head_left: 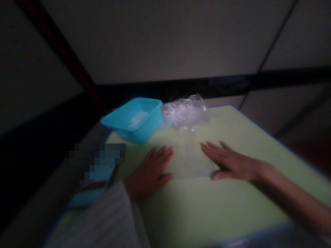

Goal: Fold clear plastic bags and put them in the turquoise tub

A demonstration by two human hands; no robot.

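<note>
A clear plastic bag lies flat on the pale green table, faint against its surface. My left hand rests palm down at the bag's left edge, fingers stretched out. Over the right edge lies my right hand, also flat, with its thumb apart from the fingers. Neither hand grips anything. Just beyond the bag sits a crumpled heap of clear plastic. To its left stands a blue plastic basket with something whitish inside, too blurred to name.
At the table's left edge lies a light-blue item with a red band, partly pixelated. A dark, bluish shape shows at the near edge. Pale wall panels with dark strips rise behind the table. The picture is dim and blurred.
</note>
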